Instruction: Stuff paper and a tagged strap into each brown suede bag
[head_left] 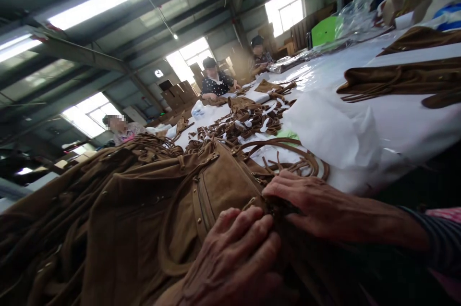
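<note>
A brown suede-like bag [230, 178] with a zip, metal studs and a looped handle lies tilted in front of me. My left hand [239, 253] is at the near edge of the bag, its fingers curled and pressed on the brown material. My right hand [309, 200] is just to the right, fingers bent round the bag's edge beside the zip end. The fingertips of both hands are partly hidden in dark folds. Further brown bags [122, 214] are heaped on the left, against this one.
Brown straps with white tags [248, 121] are piled beyond the bag. White wrapping [334, 128] lies on the white table [406, 140], with brown pieces [403, 78] at the right. Three people [215, 86] are across the table and to the left.
</note>
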Motion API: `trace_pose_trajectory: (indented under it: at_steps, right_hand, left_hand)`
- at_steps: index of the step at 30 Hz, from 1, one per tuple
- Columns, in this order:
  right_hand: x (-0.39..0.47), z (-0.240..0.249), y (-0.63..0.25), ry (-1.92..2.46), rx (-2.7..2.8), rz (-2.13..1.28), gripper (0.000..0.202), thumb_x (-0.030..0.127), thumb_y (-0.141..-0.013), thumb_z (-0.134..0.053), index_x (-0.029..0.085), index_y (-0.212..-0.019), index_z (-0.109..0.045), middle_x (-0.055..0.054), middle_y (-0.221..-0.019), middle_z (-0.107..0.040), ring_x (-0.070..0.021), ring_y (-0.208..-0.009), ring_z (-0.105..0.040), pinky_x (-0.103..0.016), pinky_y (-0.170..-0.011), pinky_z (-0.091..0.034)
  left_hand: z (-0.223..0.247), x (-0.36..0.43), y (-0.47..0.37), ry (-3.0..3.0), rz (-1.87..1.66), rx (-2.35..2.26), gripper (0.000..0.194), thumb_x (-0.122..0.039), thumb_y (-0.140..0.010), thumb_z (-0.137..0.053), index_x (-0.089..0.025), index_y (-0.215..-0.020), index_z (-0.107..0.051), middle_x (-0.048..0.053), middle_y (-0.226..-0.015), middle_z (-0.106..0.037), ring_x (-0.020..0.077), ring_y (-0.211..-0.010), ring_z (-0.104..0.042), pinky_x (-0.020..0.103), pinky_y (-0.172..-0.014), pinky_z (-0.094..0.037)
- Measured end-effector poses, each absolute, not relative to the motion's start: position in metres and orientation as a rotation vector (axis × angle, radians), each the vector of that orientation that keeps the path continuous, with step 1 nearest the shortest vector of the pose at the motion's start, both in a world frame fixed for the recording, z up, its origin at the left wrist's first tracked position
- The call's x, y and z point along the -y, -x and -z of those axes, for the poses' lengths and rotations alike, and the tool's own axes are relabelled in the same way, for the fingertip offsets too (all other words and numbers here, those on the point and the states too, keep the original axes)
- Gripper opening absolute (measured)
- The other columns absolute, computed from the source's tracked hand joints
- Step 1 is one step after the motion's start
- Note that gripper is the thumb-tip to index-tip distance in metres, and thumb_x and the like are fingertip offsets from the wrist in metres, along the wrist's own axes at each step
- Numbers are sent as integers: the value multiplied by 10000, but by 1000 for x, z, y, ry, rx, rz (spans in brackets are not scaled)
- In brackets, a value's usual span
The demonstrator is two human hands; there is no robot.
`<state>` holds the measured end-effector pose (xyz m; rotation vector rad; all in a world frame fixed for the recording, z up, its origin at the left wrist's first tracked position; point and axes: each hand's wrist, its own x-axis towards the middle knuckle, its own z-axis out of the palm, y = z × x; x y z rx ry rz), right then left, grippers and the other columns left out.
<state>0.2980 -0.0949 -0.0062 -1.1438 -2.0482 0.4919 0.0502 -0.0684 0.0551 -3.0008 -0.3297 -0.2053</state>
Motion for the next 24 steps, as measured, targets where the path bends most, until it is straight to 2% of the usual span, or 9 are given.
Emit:
trace_pose_trajectory:
  at_steps: [4,7,10,12,14,18,21,24]
  right_hand:
    - [82,9,-297,1155,2235,-348,165,95,-831,-604,221,-938,-607,-26,-967,-650,-218,-986,-559,-332,-839,-431]
    - [75,4,-304,1090,2331,-299,116,120,-831,-629,205,-879,-567,-14,-892,-623,-206,-927,-530,-312,-762,-379]
    - [73,-6,-308,1041,2410,-301,104,131,-854,-643,202,-878,-571,-3,-859,-613,-189,-880,-529,-303,-734,-343]
    - [74,-11,-309,1038,2481,-301,87,129,-877,-637,197,-874,-584,-8,-863,-620,-181,-842,-540,-303,-724,-335]
    - [74,-13,-311,1048,2552,-278,78,125,-903,-618,190,-863,-600,-21,-874,-634,-181,-814,-554,-306,-720,-335]
    - [66,-8,-318,1029,2584,-296,83,207,-971,-602,194,-901,-644,-22,-856,-664,-182,-806,-600,-289,-713,-336]
    - [50,-5,-323,989,2561,-375,197,339,-1025,-554,214,-922,-666,0,-780,-663,-167,-751,-610,-275,-675,-313]
    - [27,-3,-324,976,2523,-348,282,398,-1035,-522,211,-890,-676,11,-689,-631,-151,-653,-563,-281,-624,-264]
  left_hand:
    - [-42,77,-44,2952,205,416,263,-369,-985,-588,-268,-1221,-639,11,-1371,-665,246,-1355,-517,375,-1029,-467]
    - [-40,85,-46,2910,240,357,289,-415,-1024,-526,-263,-1244,-635,5,-1343,-676,209,-1364,-498,366,-1141,-368]
    - [-31,92,-53,2819,278,192,490,-583,-1012,-461,-237,-1332,-596,43,-1411,-625,230,-1398,-445,453,-1239,-216]
    - [-22,94,-57,2762,241,165,545,-617,-997,-461,-228,-1359,-582,62,-1449,-586,272,-1433,-393,530,-1249,-155]
    - [-15,94,-61,2747,240,178,440,-538,-1000,-518,-248,-1319,-611,43,-1402,-613,287,-1417,-400,567,-1252,-104]
    - [-11,93,-64,2845,321,180,127,-335,-1005,-591,-304,-1102,-667,-51,-1108,-706,211,-1268,-505,564,-1263,27]
    - [-12,91,-62,2932,370,139,76,-328,-990,-625,-302,-1057,-650,-77,-969,-693,192,-1258,-506,555,-1270,46]
    - [-6,90,-61,2960,411,116,52,-304,-993,-626,-272,-1030,-643,-79,-916,-689,157,-1210,-537,536,-1284,44]
